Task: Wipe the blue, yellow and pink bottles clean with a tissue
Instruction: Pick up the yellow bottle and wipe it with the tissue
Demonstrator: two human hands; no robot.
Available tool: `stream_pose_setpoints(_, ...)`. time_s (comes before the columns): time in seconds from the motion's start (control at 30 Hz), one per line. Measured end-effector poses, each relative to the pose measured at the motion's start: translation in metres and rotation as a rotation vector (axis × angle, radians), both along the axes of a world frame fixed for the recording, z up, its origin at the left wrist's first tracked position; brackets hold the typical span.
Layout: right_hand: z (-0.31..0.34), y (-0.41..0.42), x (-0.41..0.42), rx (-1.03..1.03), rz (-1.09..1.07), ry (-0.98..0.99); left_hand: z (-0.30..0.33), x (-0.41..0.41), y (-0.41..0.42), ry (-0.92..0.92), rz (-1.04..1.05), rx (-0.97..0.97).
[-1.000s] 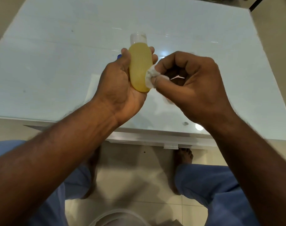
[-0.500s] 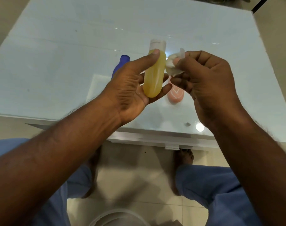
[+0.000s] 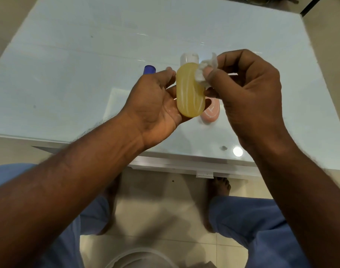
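At frame centre, left hand (image 3: 155, 105) cradles the upright yellow bottle (image 3: 189, 89); right hand's (image 3: 250, 93) fingers (image 3: 208, 71) pinch the tissue (image 3: 205, 71) against its upper right shoulder.

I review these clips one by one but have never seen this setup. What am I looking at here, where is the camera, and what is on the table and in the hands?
There is no machine: a person wears a camera on the head, looking down at both arms. The left hand holds the yellow bottle above the table. The right hand pinches a crumpled tissue against the bottle's upper side. On the table, a pink bottle shows partly behind the yellow one, and a blue bottle peeks from behind the left fingers.
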State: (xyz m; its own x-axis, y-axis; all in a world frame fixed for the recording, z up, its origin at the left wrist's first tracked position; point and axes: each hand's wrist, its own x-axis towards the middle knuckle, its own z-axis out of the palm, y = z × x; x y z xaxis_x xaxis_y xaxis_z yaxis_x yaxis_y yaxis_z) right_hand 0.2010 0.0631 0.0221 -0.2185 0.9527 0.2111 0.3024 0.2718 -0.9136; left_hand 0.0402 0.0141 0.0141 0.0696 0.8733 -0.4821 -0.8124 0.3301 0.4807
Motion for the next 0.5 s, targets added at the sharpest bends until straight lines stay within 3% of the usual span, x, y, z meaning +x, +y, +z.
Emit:
stream_pose_setpoints(0.3,0.0010,0.0001,0.0004,0.047,0.041,0.014,0.0008,-0.0009,0.0015,-0.062,0.019,0.043)
stream_pose_setpoints(0.5,0.0016,-0.0003,-0.0012,0.117,0.030,0.024,0.0040,-0.0011,-0.0001,0.079,0.035,0.004)
